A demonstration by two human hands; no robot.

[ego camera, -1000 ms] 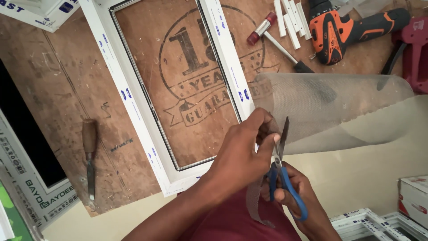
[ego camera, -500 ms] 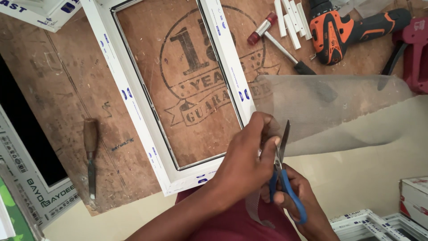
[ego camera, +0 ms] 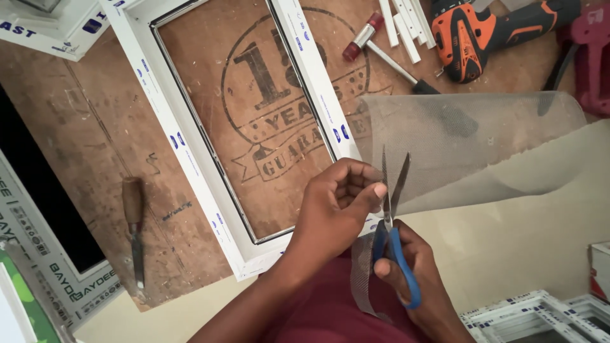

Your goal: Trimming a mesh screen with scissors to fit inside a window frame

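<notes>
My left hand [ego camera: 337, 206] pinches the near edge of a sheet of grey see-through mesh [ego camera: 470, 146] that curls out to the right over the workbench. My right hand [ego camera: 413, 279] holds blue-handled scissors [ego camera: 394, 228], blades apart and pointing away from me, set into the mesh edge right beside my left fingers. A narrow cut strip of mesh [ego camera: 363, 273] hangs down below my hands. A white plastic window frame [ego camera: 203, 159] lies on the brown board just left of my hands.
An orange and black cordless drill [ego camera: 473, 38], a red-tipped mallet [ego camera: 368, 38] and several white strips [ego camera: 406, 22] lie at the top. A wooden-handled chisel [ego camera: 135, 228] lies at left. More white frame pieces [ego camera: 534, 314] lie at lower right.
The scissor blades have opened wider along the mesh edge. My left hand has kept its pinch on the mesh, with little other movement.
</notes>
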